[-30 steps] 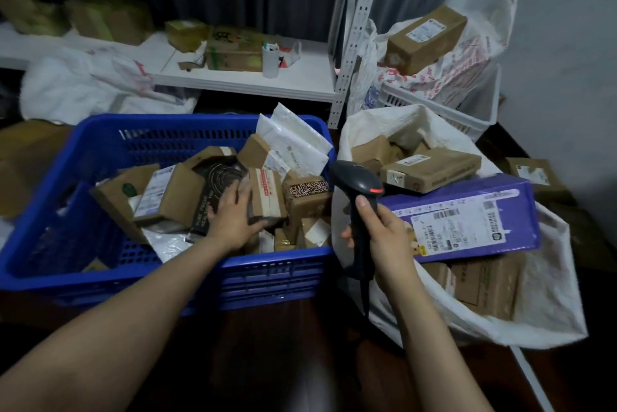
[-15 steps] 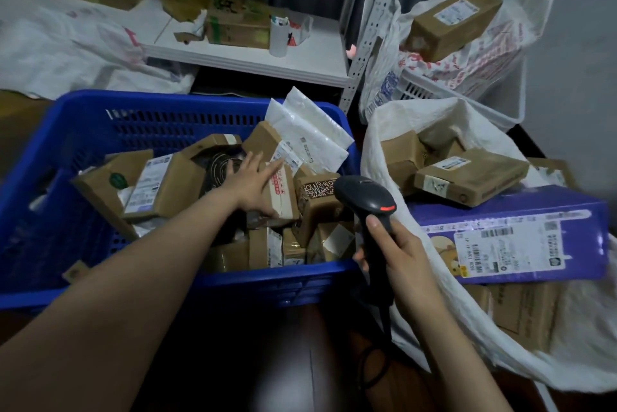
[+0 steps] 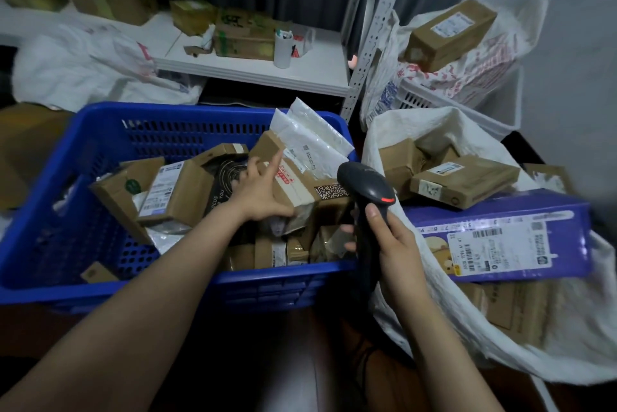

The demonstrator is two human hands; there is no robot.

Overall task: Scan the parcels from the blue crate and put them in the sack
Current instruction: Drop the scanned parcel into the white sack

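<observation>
Head camera looked down on two bare forearms. The left hand (image 3: 263,193) was inside the blue crate (image 3: 83,231). Its fingers were straight and spread over the top face of a brown parcel with red-and-white tape (image 3: 293,183), and the thumb lay along the near edge of this parcel; the hand was not closed around anything. Just beside it on the left lay a black box with a ring pattern (image 3: 225,174) and a cardboard parcel with a white label (image 3: 173,193). Two white padded mailers (image 3: 312,139) leaned in the far right corner of the crate. The right hand (image 3: 392,241) was clamped around the handle of a black barcode scanner (image 3: 365,189), which stood upright over the near right corner of the crate. To the right stood the white sack (image 3: 587,318), its mouth open, with brown parcels (image 3: 464,181) inside and a purple box with a shipping label (image 3: 500,234) lying across its near edge. Behind were a white shelf (image 3: 260,72) with a white cup (image 3: 283,51), and a white basket (image 3: 467,102) that carried a brown box (image 3: 450,32) on a printed bag.
</observation>
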